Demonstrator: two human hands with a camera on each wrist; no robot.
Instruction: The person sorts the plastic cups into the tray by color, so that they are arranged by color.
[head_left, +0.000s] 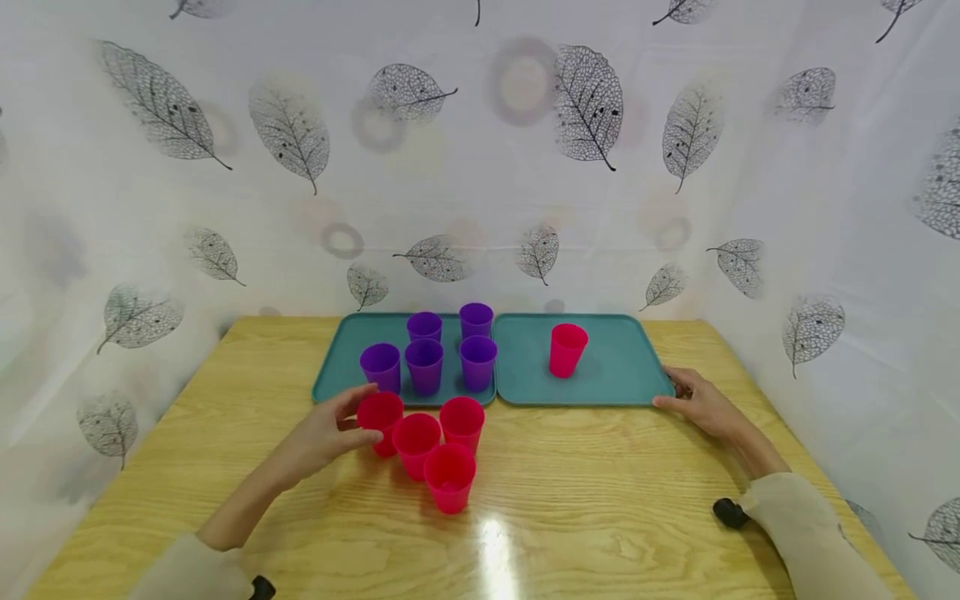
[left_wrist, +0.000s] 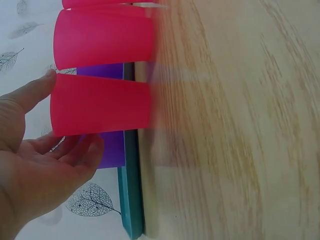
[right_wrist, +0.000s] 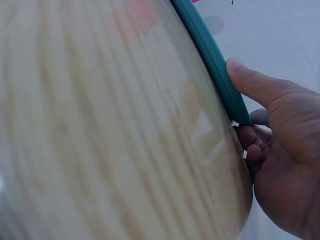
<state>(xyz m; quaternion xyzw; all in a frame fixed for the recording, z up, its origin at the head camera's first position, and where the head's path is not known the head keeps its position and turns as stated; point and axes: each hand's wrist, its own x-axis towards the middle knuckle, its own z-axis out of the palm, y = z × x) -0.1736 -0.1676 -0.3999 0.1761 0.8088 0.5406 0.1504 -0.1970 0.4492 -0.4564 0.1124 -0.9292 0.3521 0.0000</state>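
Note:
My left hand [head_left: 330,429] is at the leftmost red cup [head_left: 380,414], thumb on one side and fingers on the other. In the left wrist view the thumb tip meets this cup's rim, and curled fingers lie along the opposite side. The cup stands upright, close in front of the left tray. Beside it stand more red cups: one in the middle [head_left: 416,450], one at the back [head_left: 462,423] and one nearest me [head_left: 450,479]. My right hand [head_left: 701,404] pinches the near right corner of the right teal tray [head_left: 622,383]; its thumb [right_wrist: 245,75] lies along the edge.
Several purple cups [head_left: 424,367] stand upright on the left teal tray [head_left: 337,367]. A single red cup [head_left: 567,350] stands on the right tray. Both trays lie side by side at the back of the wooden table [head_left: 585,500], before a leaf-patterned curtain [head_left: 480,183].

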